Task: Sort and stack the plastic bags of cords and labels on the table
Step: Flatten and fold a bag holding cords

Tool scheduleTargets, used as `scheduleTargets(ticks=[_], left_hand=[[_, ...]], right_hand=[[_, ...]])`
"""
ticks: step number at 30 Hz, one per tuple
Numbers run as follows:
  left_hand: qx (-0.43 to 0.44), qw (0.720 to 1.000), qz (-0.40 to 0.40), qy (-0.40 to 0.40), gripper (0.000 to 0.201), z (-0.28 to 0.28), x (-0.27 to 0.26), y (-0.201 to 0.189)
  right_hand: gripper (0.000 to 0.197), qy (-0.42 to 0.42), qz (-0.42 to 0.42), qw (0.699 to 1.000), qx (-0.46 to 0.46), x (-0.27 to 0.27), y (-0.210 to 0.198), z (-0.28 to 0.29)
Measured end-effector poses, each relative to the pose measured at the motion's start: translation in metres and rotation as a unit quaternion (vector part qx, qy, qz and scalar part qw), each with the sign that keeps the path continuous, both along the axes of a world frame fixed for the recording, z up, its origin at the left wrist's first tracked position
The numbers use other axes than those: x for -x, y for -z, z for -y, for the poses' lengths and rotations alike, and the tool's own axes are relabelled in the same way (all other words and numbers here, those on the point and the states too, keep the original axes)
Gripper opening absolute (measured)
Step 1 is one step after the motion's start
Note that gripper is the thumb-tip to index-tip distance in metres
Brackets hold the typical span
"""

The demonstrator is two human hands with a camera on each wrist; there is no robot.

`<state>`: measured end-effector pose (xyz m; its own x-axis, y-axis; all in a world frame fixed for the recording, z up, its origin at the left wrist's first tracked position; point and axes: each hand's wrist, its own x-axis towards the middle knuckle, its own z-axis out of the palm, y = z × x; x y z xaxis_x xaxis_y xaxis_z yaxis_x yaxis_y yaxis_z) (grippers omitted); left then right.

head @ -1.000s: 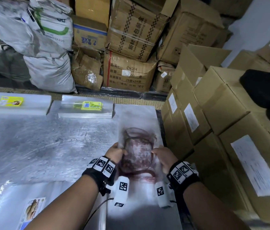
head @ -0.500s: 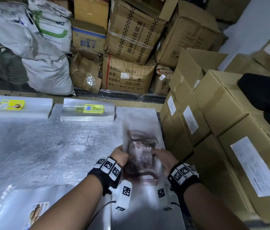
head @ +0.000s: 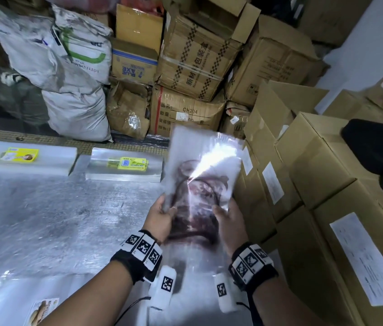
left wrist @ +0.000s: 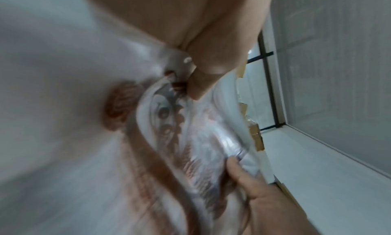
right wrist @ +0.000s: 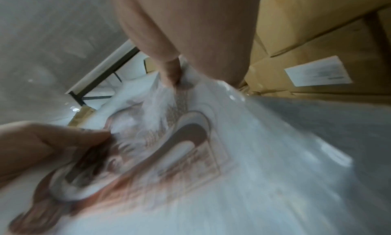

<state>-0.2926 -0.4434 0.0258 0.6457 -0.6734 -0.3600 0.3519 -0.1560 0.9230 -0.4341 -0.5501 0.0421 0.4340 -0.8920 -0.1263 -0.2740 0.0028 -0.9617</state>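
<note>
Both hands hold up a clear plastic bag (head: 205,161) with dark red cords and a printed label inside, tilted above the silver table (head: 44,220) at its right end. My left hand (head: 162,214) grips the bag's left edge and my right hand (head: 228,216) grips its right edge. In the left wrist view the thumb (left wrist: 211,61) pinches the bag (left wrist: 190,138), and in the right wrist view the fingers (right wrist: 171,71) pinch the bag (right wrist: 169,146). More clear bags (head: 190,267) lie under the hands.
Two flat stacks of clear bags with yellow labels (head: 124,165) (head: 21,156) lie along the table's far edge. Another labelled bag (head: 39,309) lies at the near left. Cardboard boxes (head: 327,184) press against the table's right side, and boxes and sacks (head: 72,67) are piled behind.
The bag lay flat on the table under both hands. Now both hands have lifted it, its far end raised and tilted up.
</note>
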Motion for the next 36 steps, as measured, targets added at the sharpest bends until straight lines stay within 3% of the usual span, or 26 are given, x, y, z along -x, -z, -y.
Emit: scheduleTargets(ticks=[5,8,10,15,19,24,26,28,30,32,36], left_hand=[[0.083,0.988,0.117,-0.060,0.045,0.022,-0.006,-0.038],[0.094,0.981,0.139,-0.095,0.045,0.038,-0.007,-0.049],[0.093,0.978,0.150,-0.110,0.041,0.047,-0.008,-0.052],[0.065,0.979,0.138,-0.136,0.048,0.061,-0.009,-0.046],[0.106,0.959,0.187,-0.183,0.041,0.076,-0.015,-0.057],[0.089,0.969,0.150,-0.176,0.006,0.089,-0.022,-0.054],[0.046,0.975,0.123,-0.179,0.016,0.092,-0.027,-0.047],[0.046,0.976,0.117,-0.177,0.003,0.094,-0.031,-0.044],[0.055,0.973,0.125,-0.184,0.021,0.096,-0.031,-0.045],[0.078,0.973,0.121,-0.178,0.030,0.096,-0.026,-0.052],[0.131,0.960,0.159,-0.189,0.013,0.099,-0.022,-0.065]], right_hand=[[0.040,0.026,0.102,0.987,0.120,-0.022,-0.038,0.012],[0.052,0.042,0.118,0.982,0.138,-0.033,-0.047,0.024],[0.048,0.046,0.114,0.984,0.126,-0.036,-0.046,0.034],[0.043,0.029,0.089,0.990,0.104,-0.043,-0.035,0.051],[0.038,0.057,0.140,0.977,0.151,-0.051,-0.048,0.060],[0.032,0.053,0.117,0.984,0.122,-0.062,-0.038,0.078],[0.033,0.031,0.105,0.988,0.105,-0.063,-0.032,0.081],[0.022,0.017,0.116,0.988,0.103,-0.064,-0.036,0.082],[0.029,0.017,0.129,0.986,0.107,-0.066,-0.040,0.083],[0.018,0.027,0.141,0.982,0.122,-0.067,-0.039,0.082],[0.014,0.034,0.180,0.975,0.129,-0.071,-0.038,0.083]])
